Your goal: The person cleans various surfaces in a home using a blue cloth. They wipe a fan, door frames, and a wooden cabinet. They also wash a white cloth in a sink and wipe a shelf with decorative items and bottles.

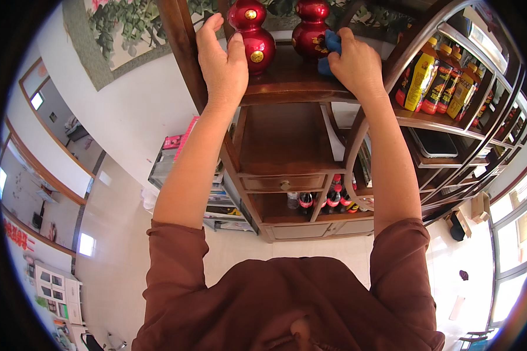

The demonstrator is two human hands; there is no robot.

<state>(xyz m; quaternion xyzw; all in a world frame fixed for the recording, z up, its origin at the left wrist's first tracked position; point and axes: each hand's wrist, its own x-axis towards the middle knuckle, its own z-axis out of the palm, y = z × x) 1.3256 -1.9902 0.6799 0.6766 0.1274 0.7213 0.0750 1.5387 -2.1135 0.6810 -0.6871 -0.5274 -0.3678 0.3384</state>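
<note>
Two glossy red gourd-shaped bottles with gold decoration stand upright on the upper shelf [290, 83] of a dark wooden display cabinet. My left hand [221, 66] is at the left side of the left gourd bottle [260, 48], thumb apart from the fingers. The thumb overlaps the bottle's edge, and whether it touches cannot be told. My right hand [358, 61] grips a blue cloth [332, 41] beside the right gourd bottle [307, 39]. Part of the cloth hangs down at the shelf surface, and some of it is hidden by my fingers.
Yellow-labelled drink bottles [423, 79] fill a curved lattice compartment on the right, above a dark flat device [434, 142]. Below are a small drawer [283, 183] and cola bottles [306, 200]. A cabinet post [182, 48] rises by my left hand; a loaded rack [228, 210] stands left.
</note>
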